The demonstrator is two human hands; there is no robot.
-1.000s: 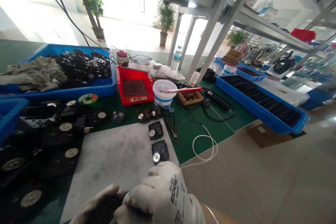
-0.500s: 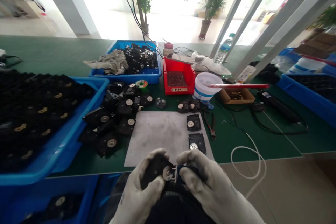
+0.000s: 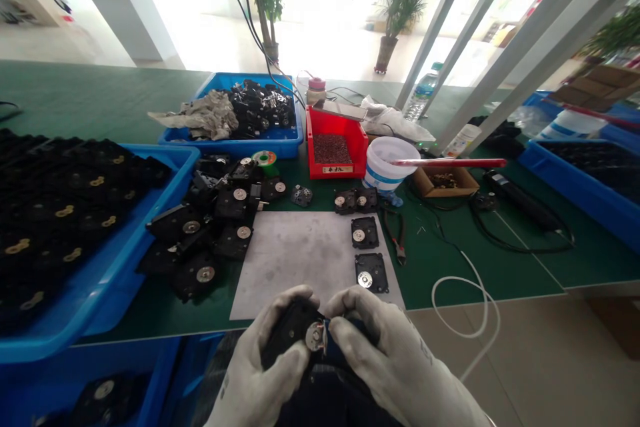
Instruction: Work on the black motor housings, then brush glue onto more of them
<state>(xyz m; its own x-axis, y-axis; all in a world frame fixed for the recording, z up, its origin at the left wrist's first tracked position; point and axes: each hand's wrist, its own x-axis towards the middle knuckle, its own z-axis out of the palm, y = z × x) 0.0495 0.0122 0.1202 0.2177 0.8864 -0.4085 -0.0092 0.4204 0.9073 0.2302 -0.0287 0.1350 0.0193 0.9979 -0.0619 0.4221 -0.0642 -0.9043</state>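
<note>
My left hand (image 3: 267,360), in a pale glove, grips a black square part (image 3: 287,330) with a round silver disc near its right edge. Facing it, my right hand (image 3: 380,347), gloved too, is closed on a dark blue part (image 3: 345,341) that is mostly hidden by the fingers. The two parts meet or nearly meet beside the disc, low in front of my body. Beyond my hands lies a white sheet (image 3: 300,253). Two black square units (image 3: 371,272) with silver discs rest on its right side.
Left stands a large blue tray (image 3: 117,280) of black parts, with a pile of units (image 3: 200,247) beside it. Behind the sheet are a red bin (image 3: 363,150), a white bucket (image 3: 387,180) and a blue tray (image 3: 233,149). Pliers (image 3: 400,240) lie right of the sheet.
Both hands have shifted slightly left in the picture, as has the whole scene. The blue part is closer to the silver disc, and the gap between them has narrowed.
</note>
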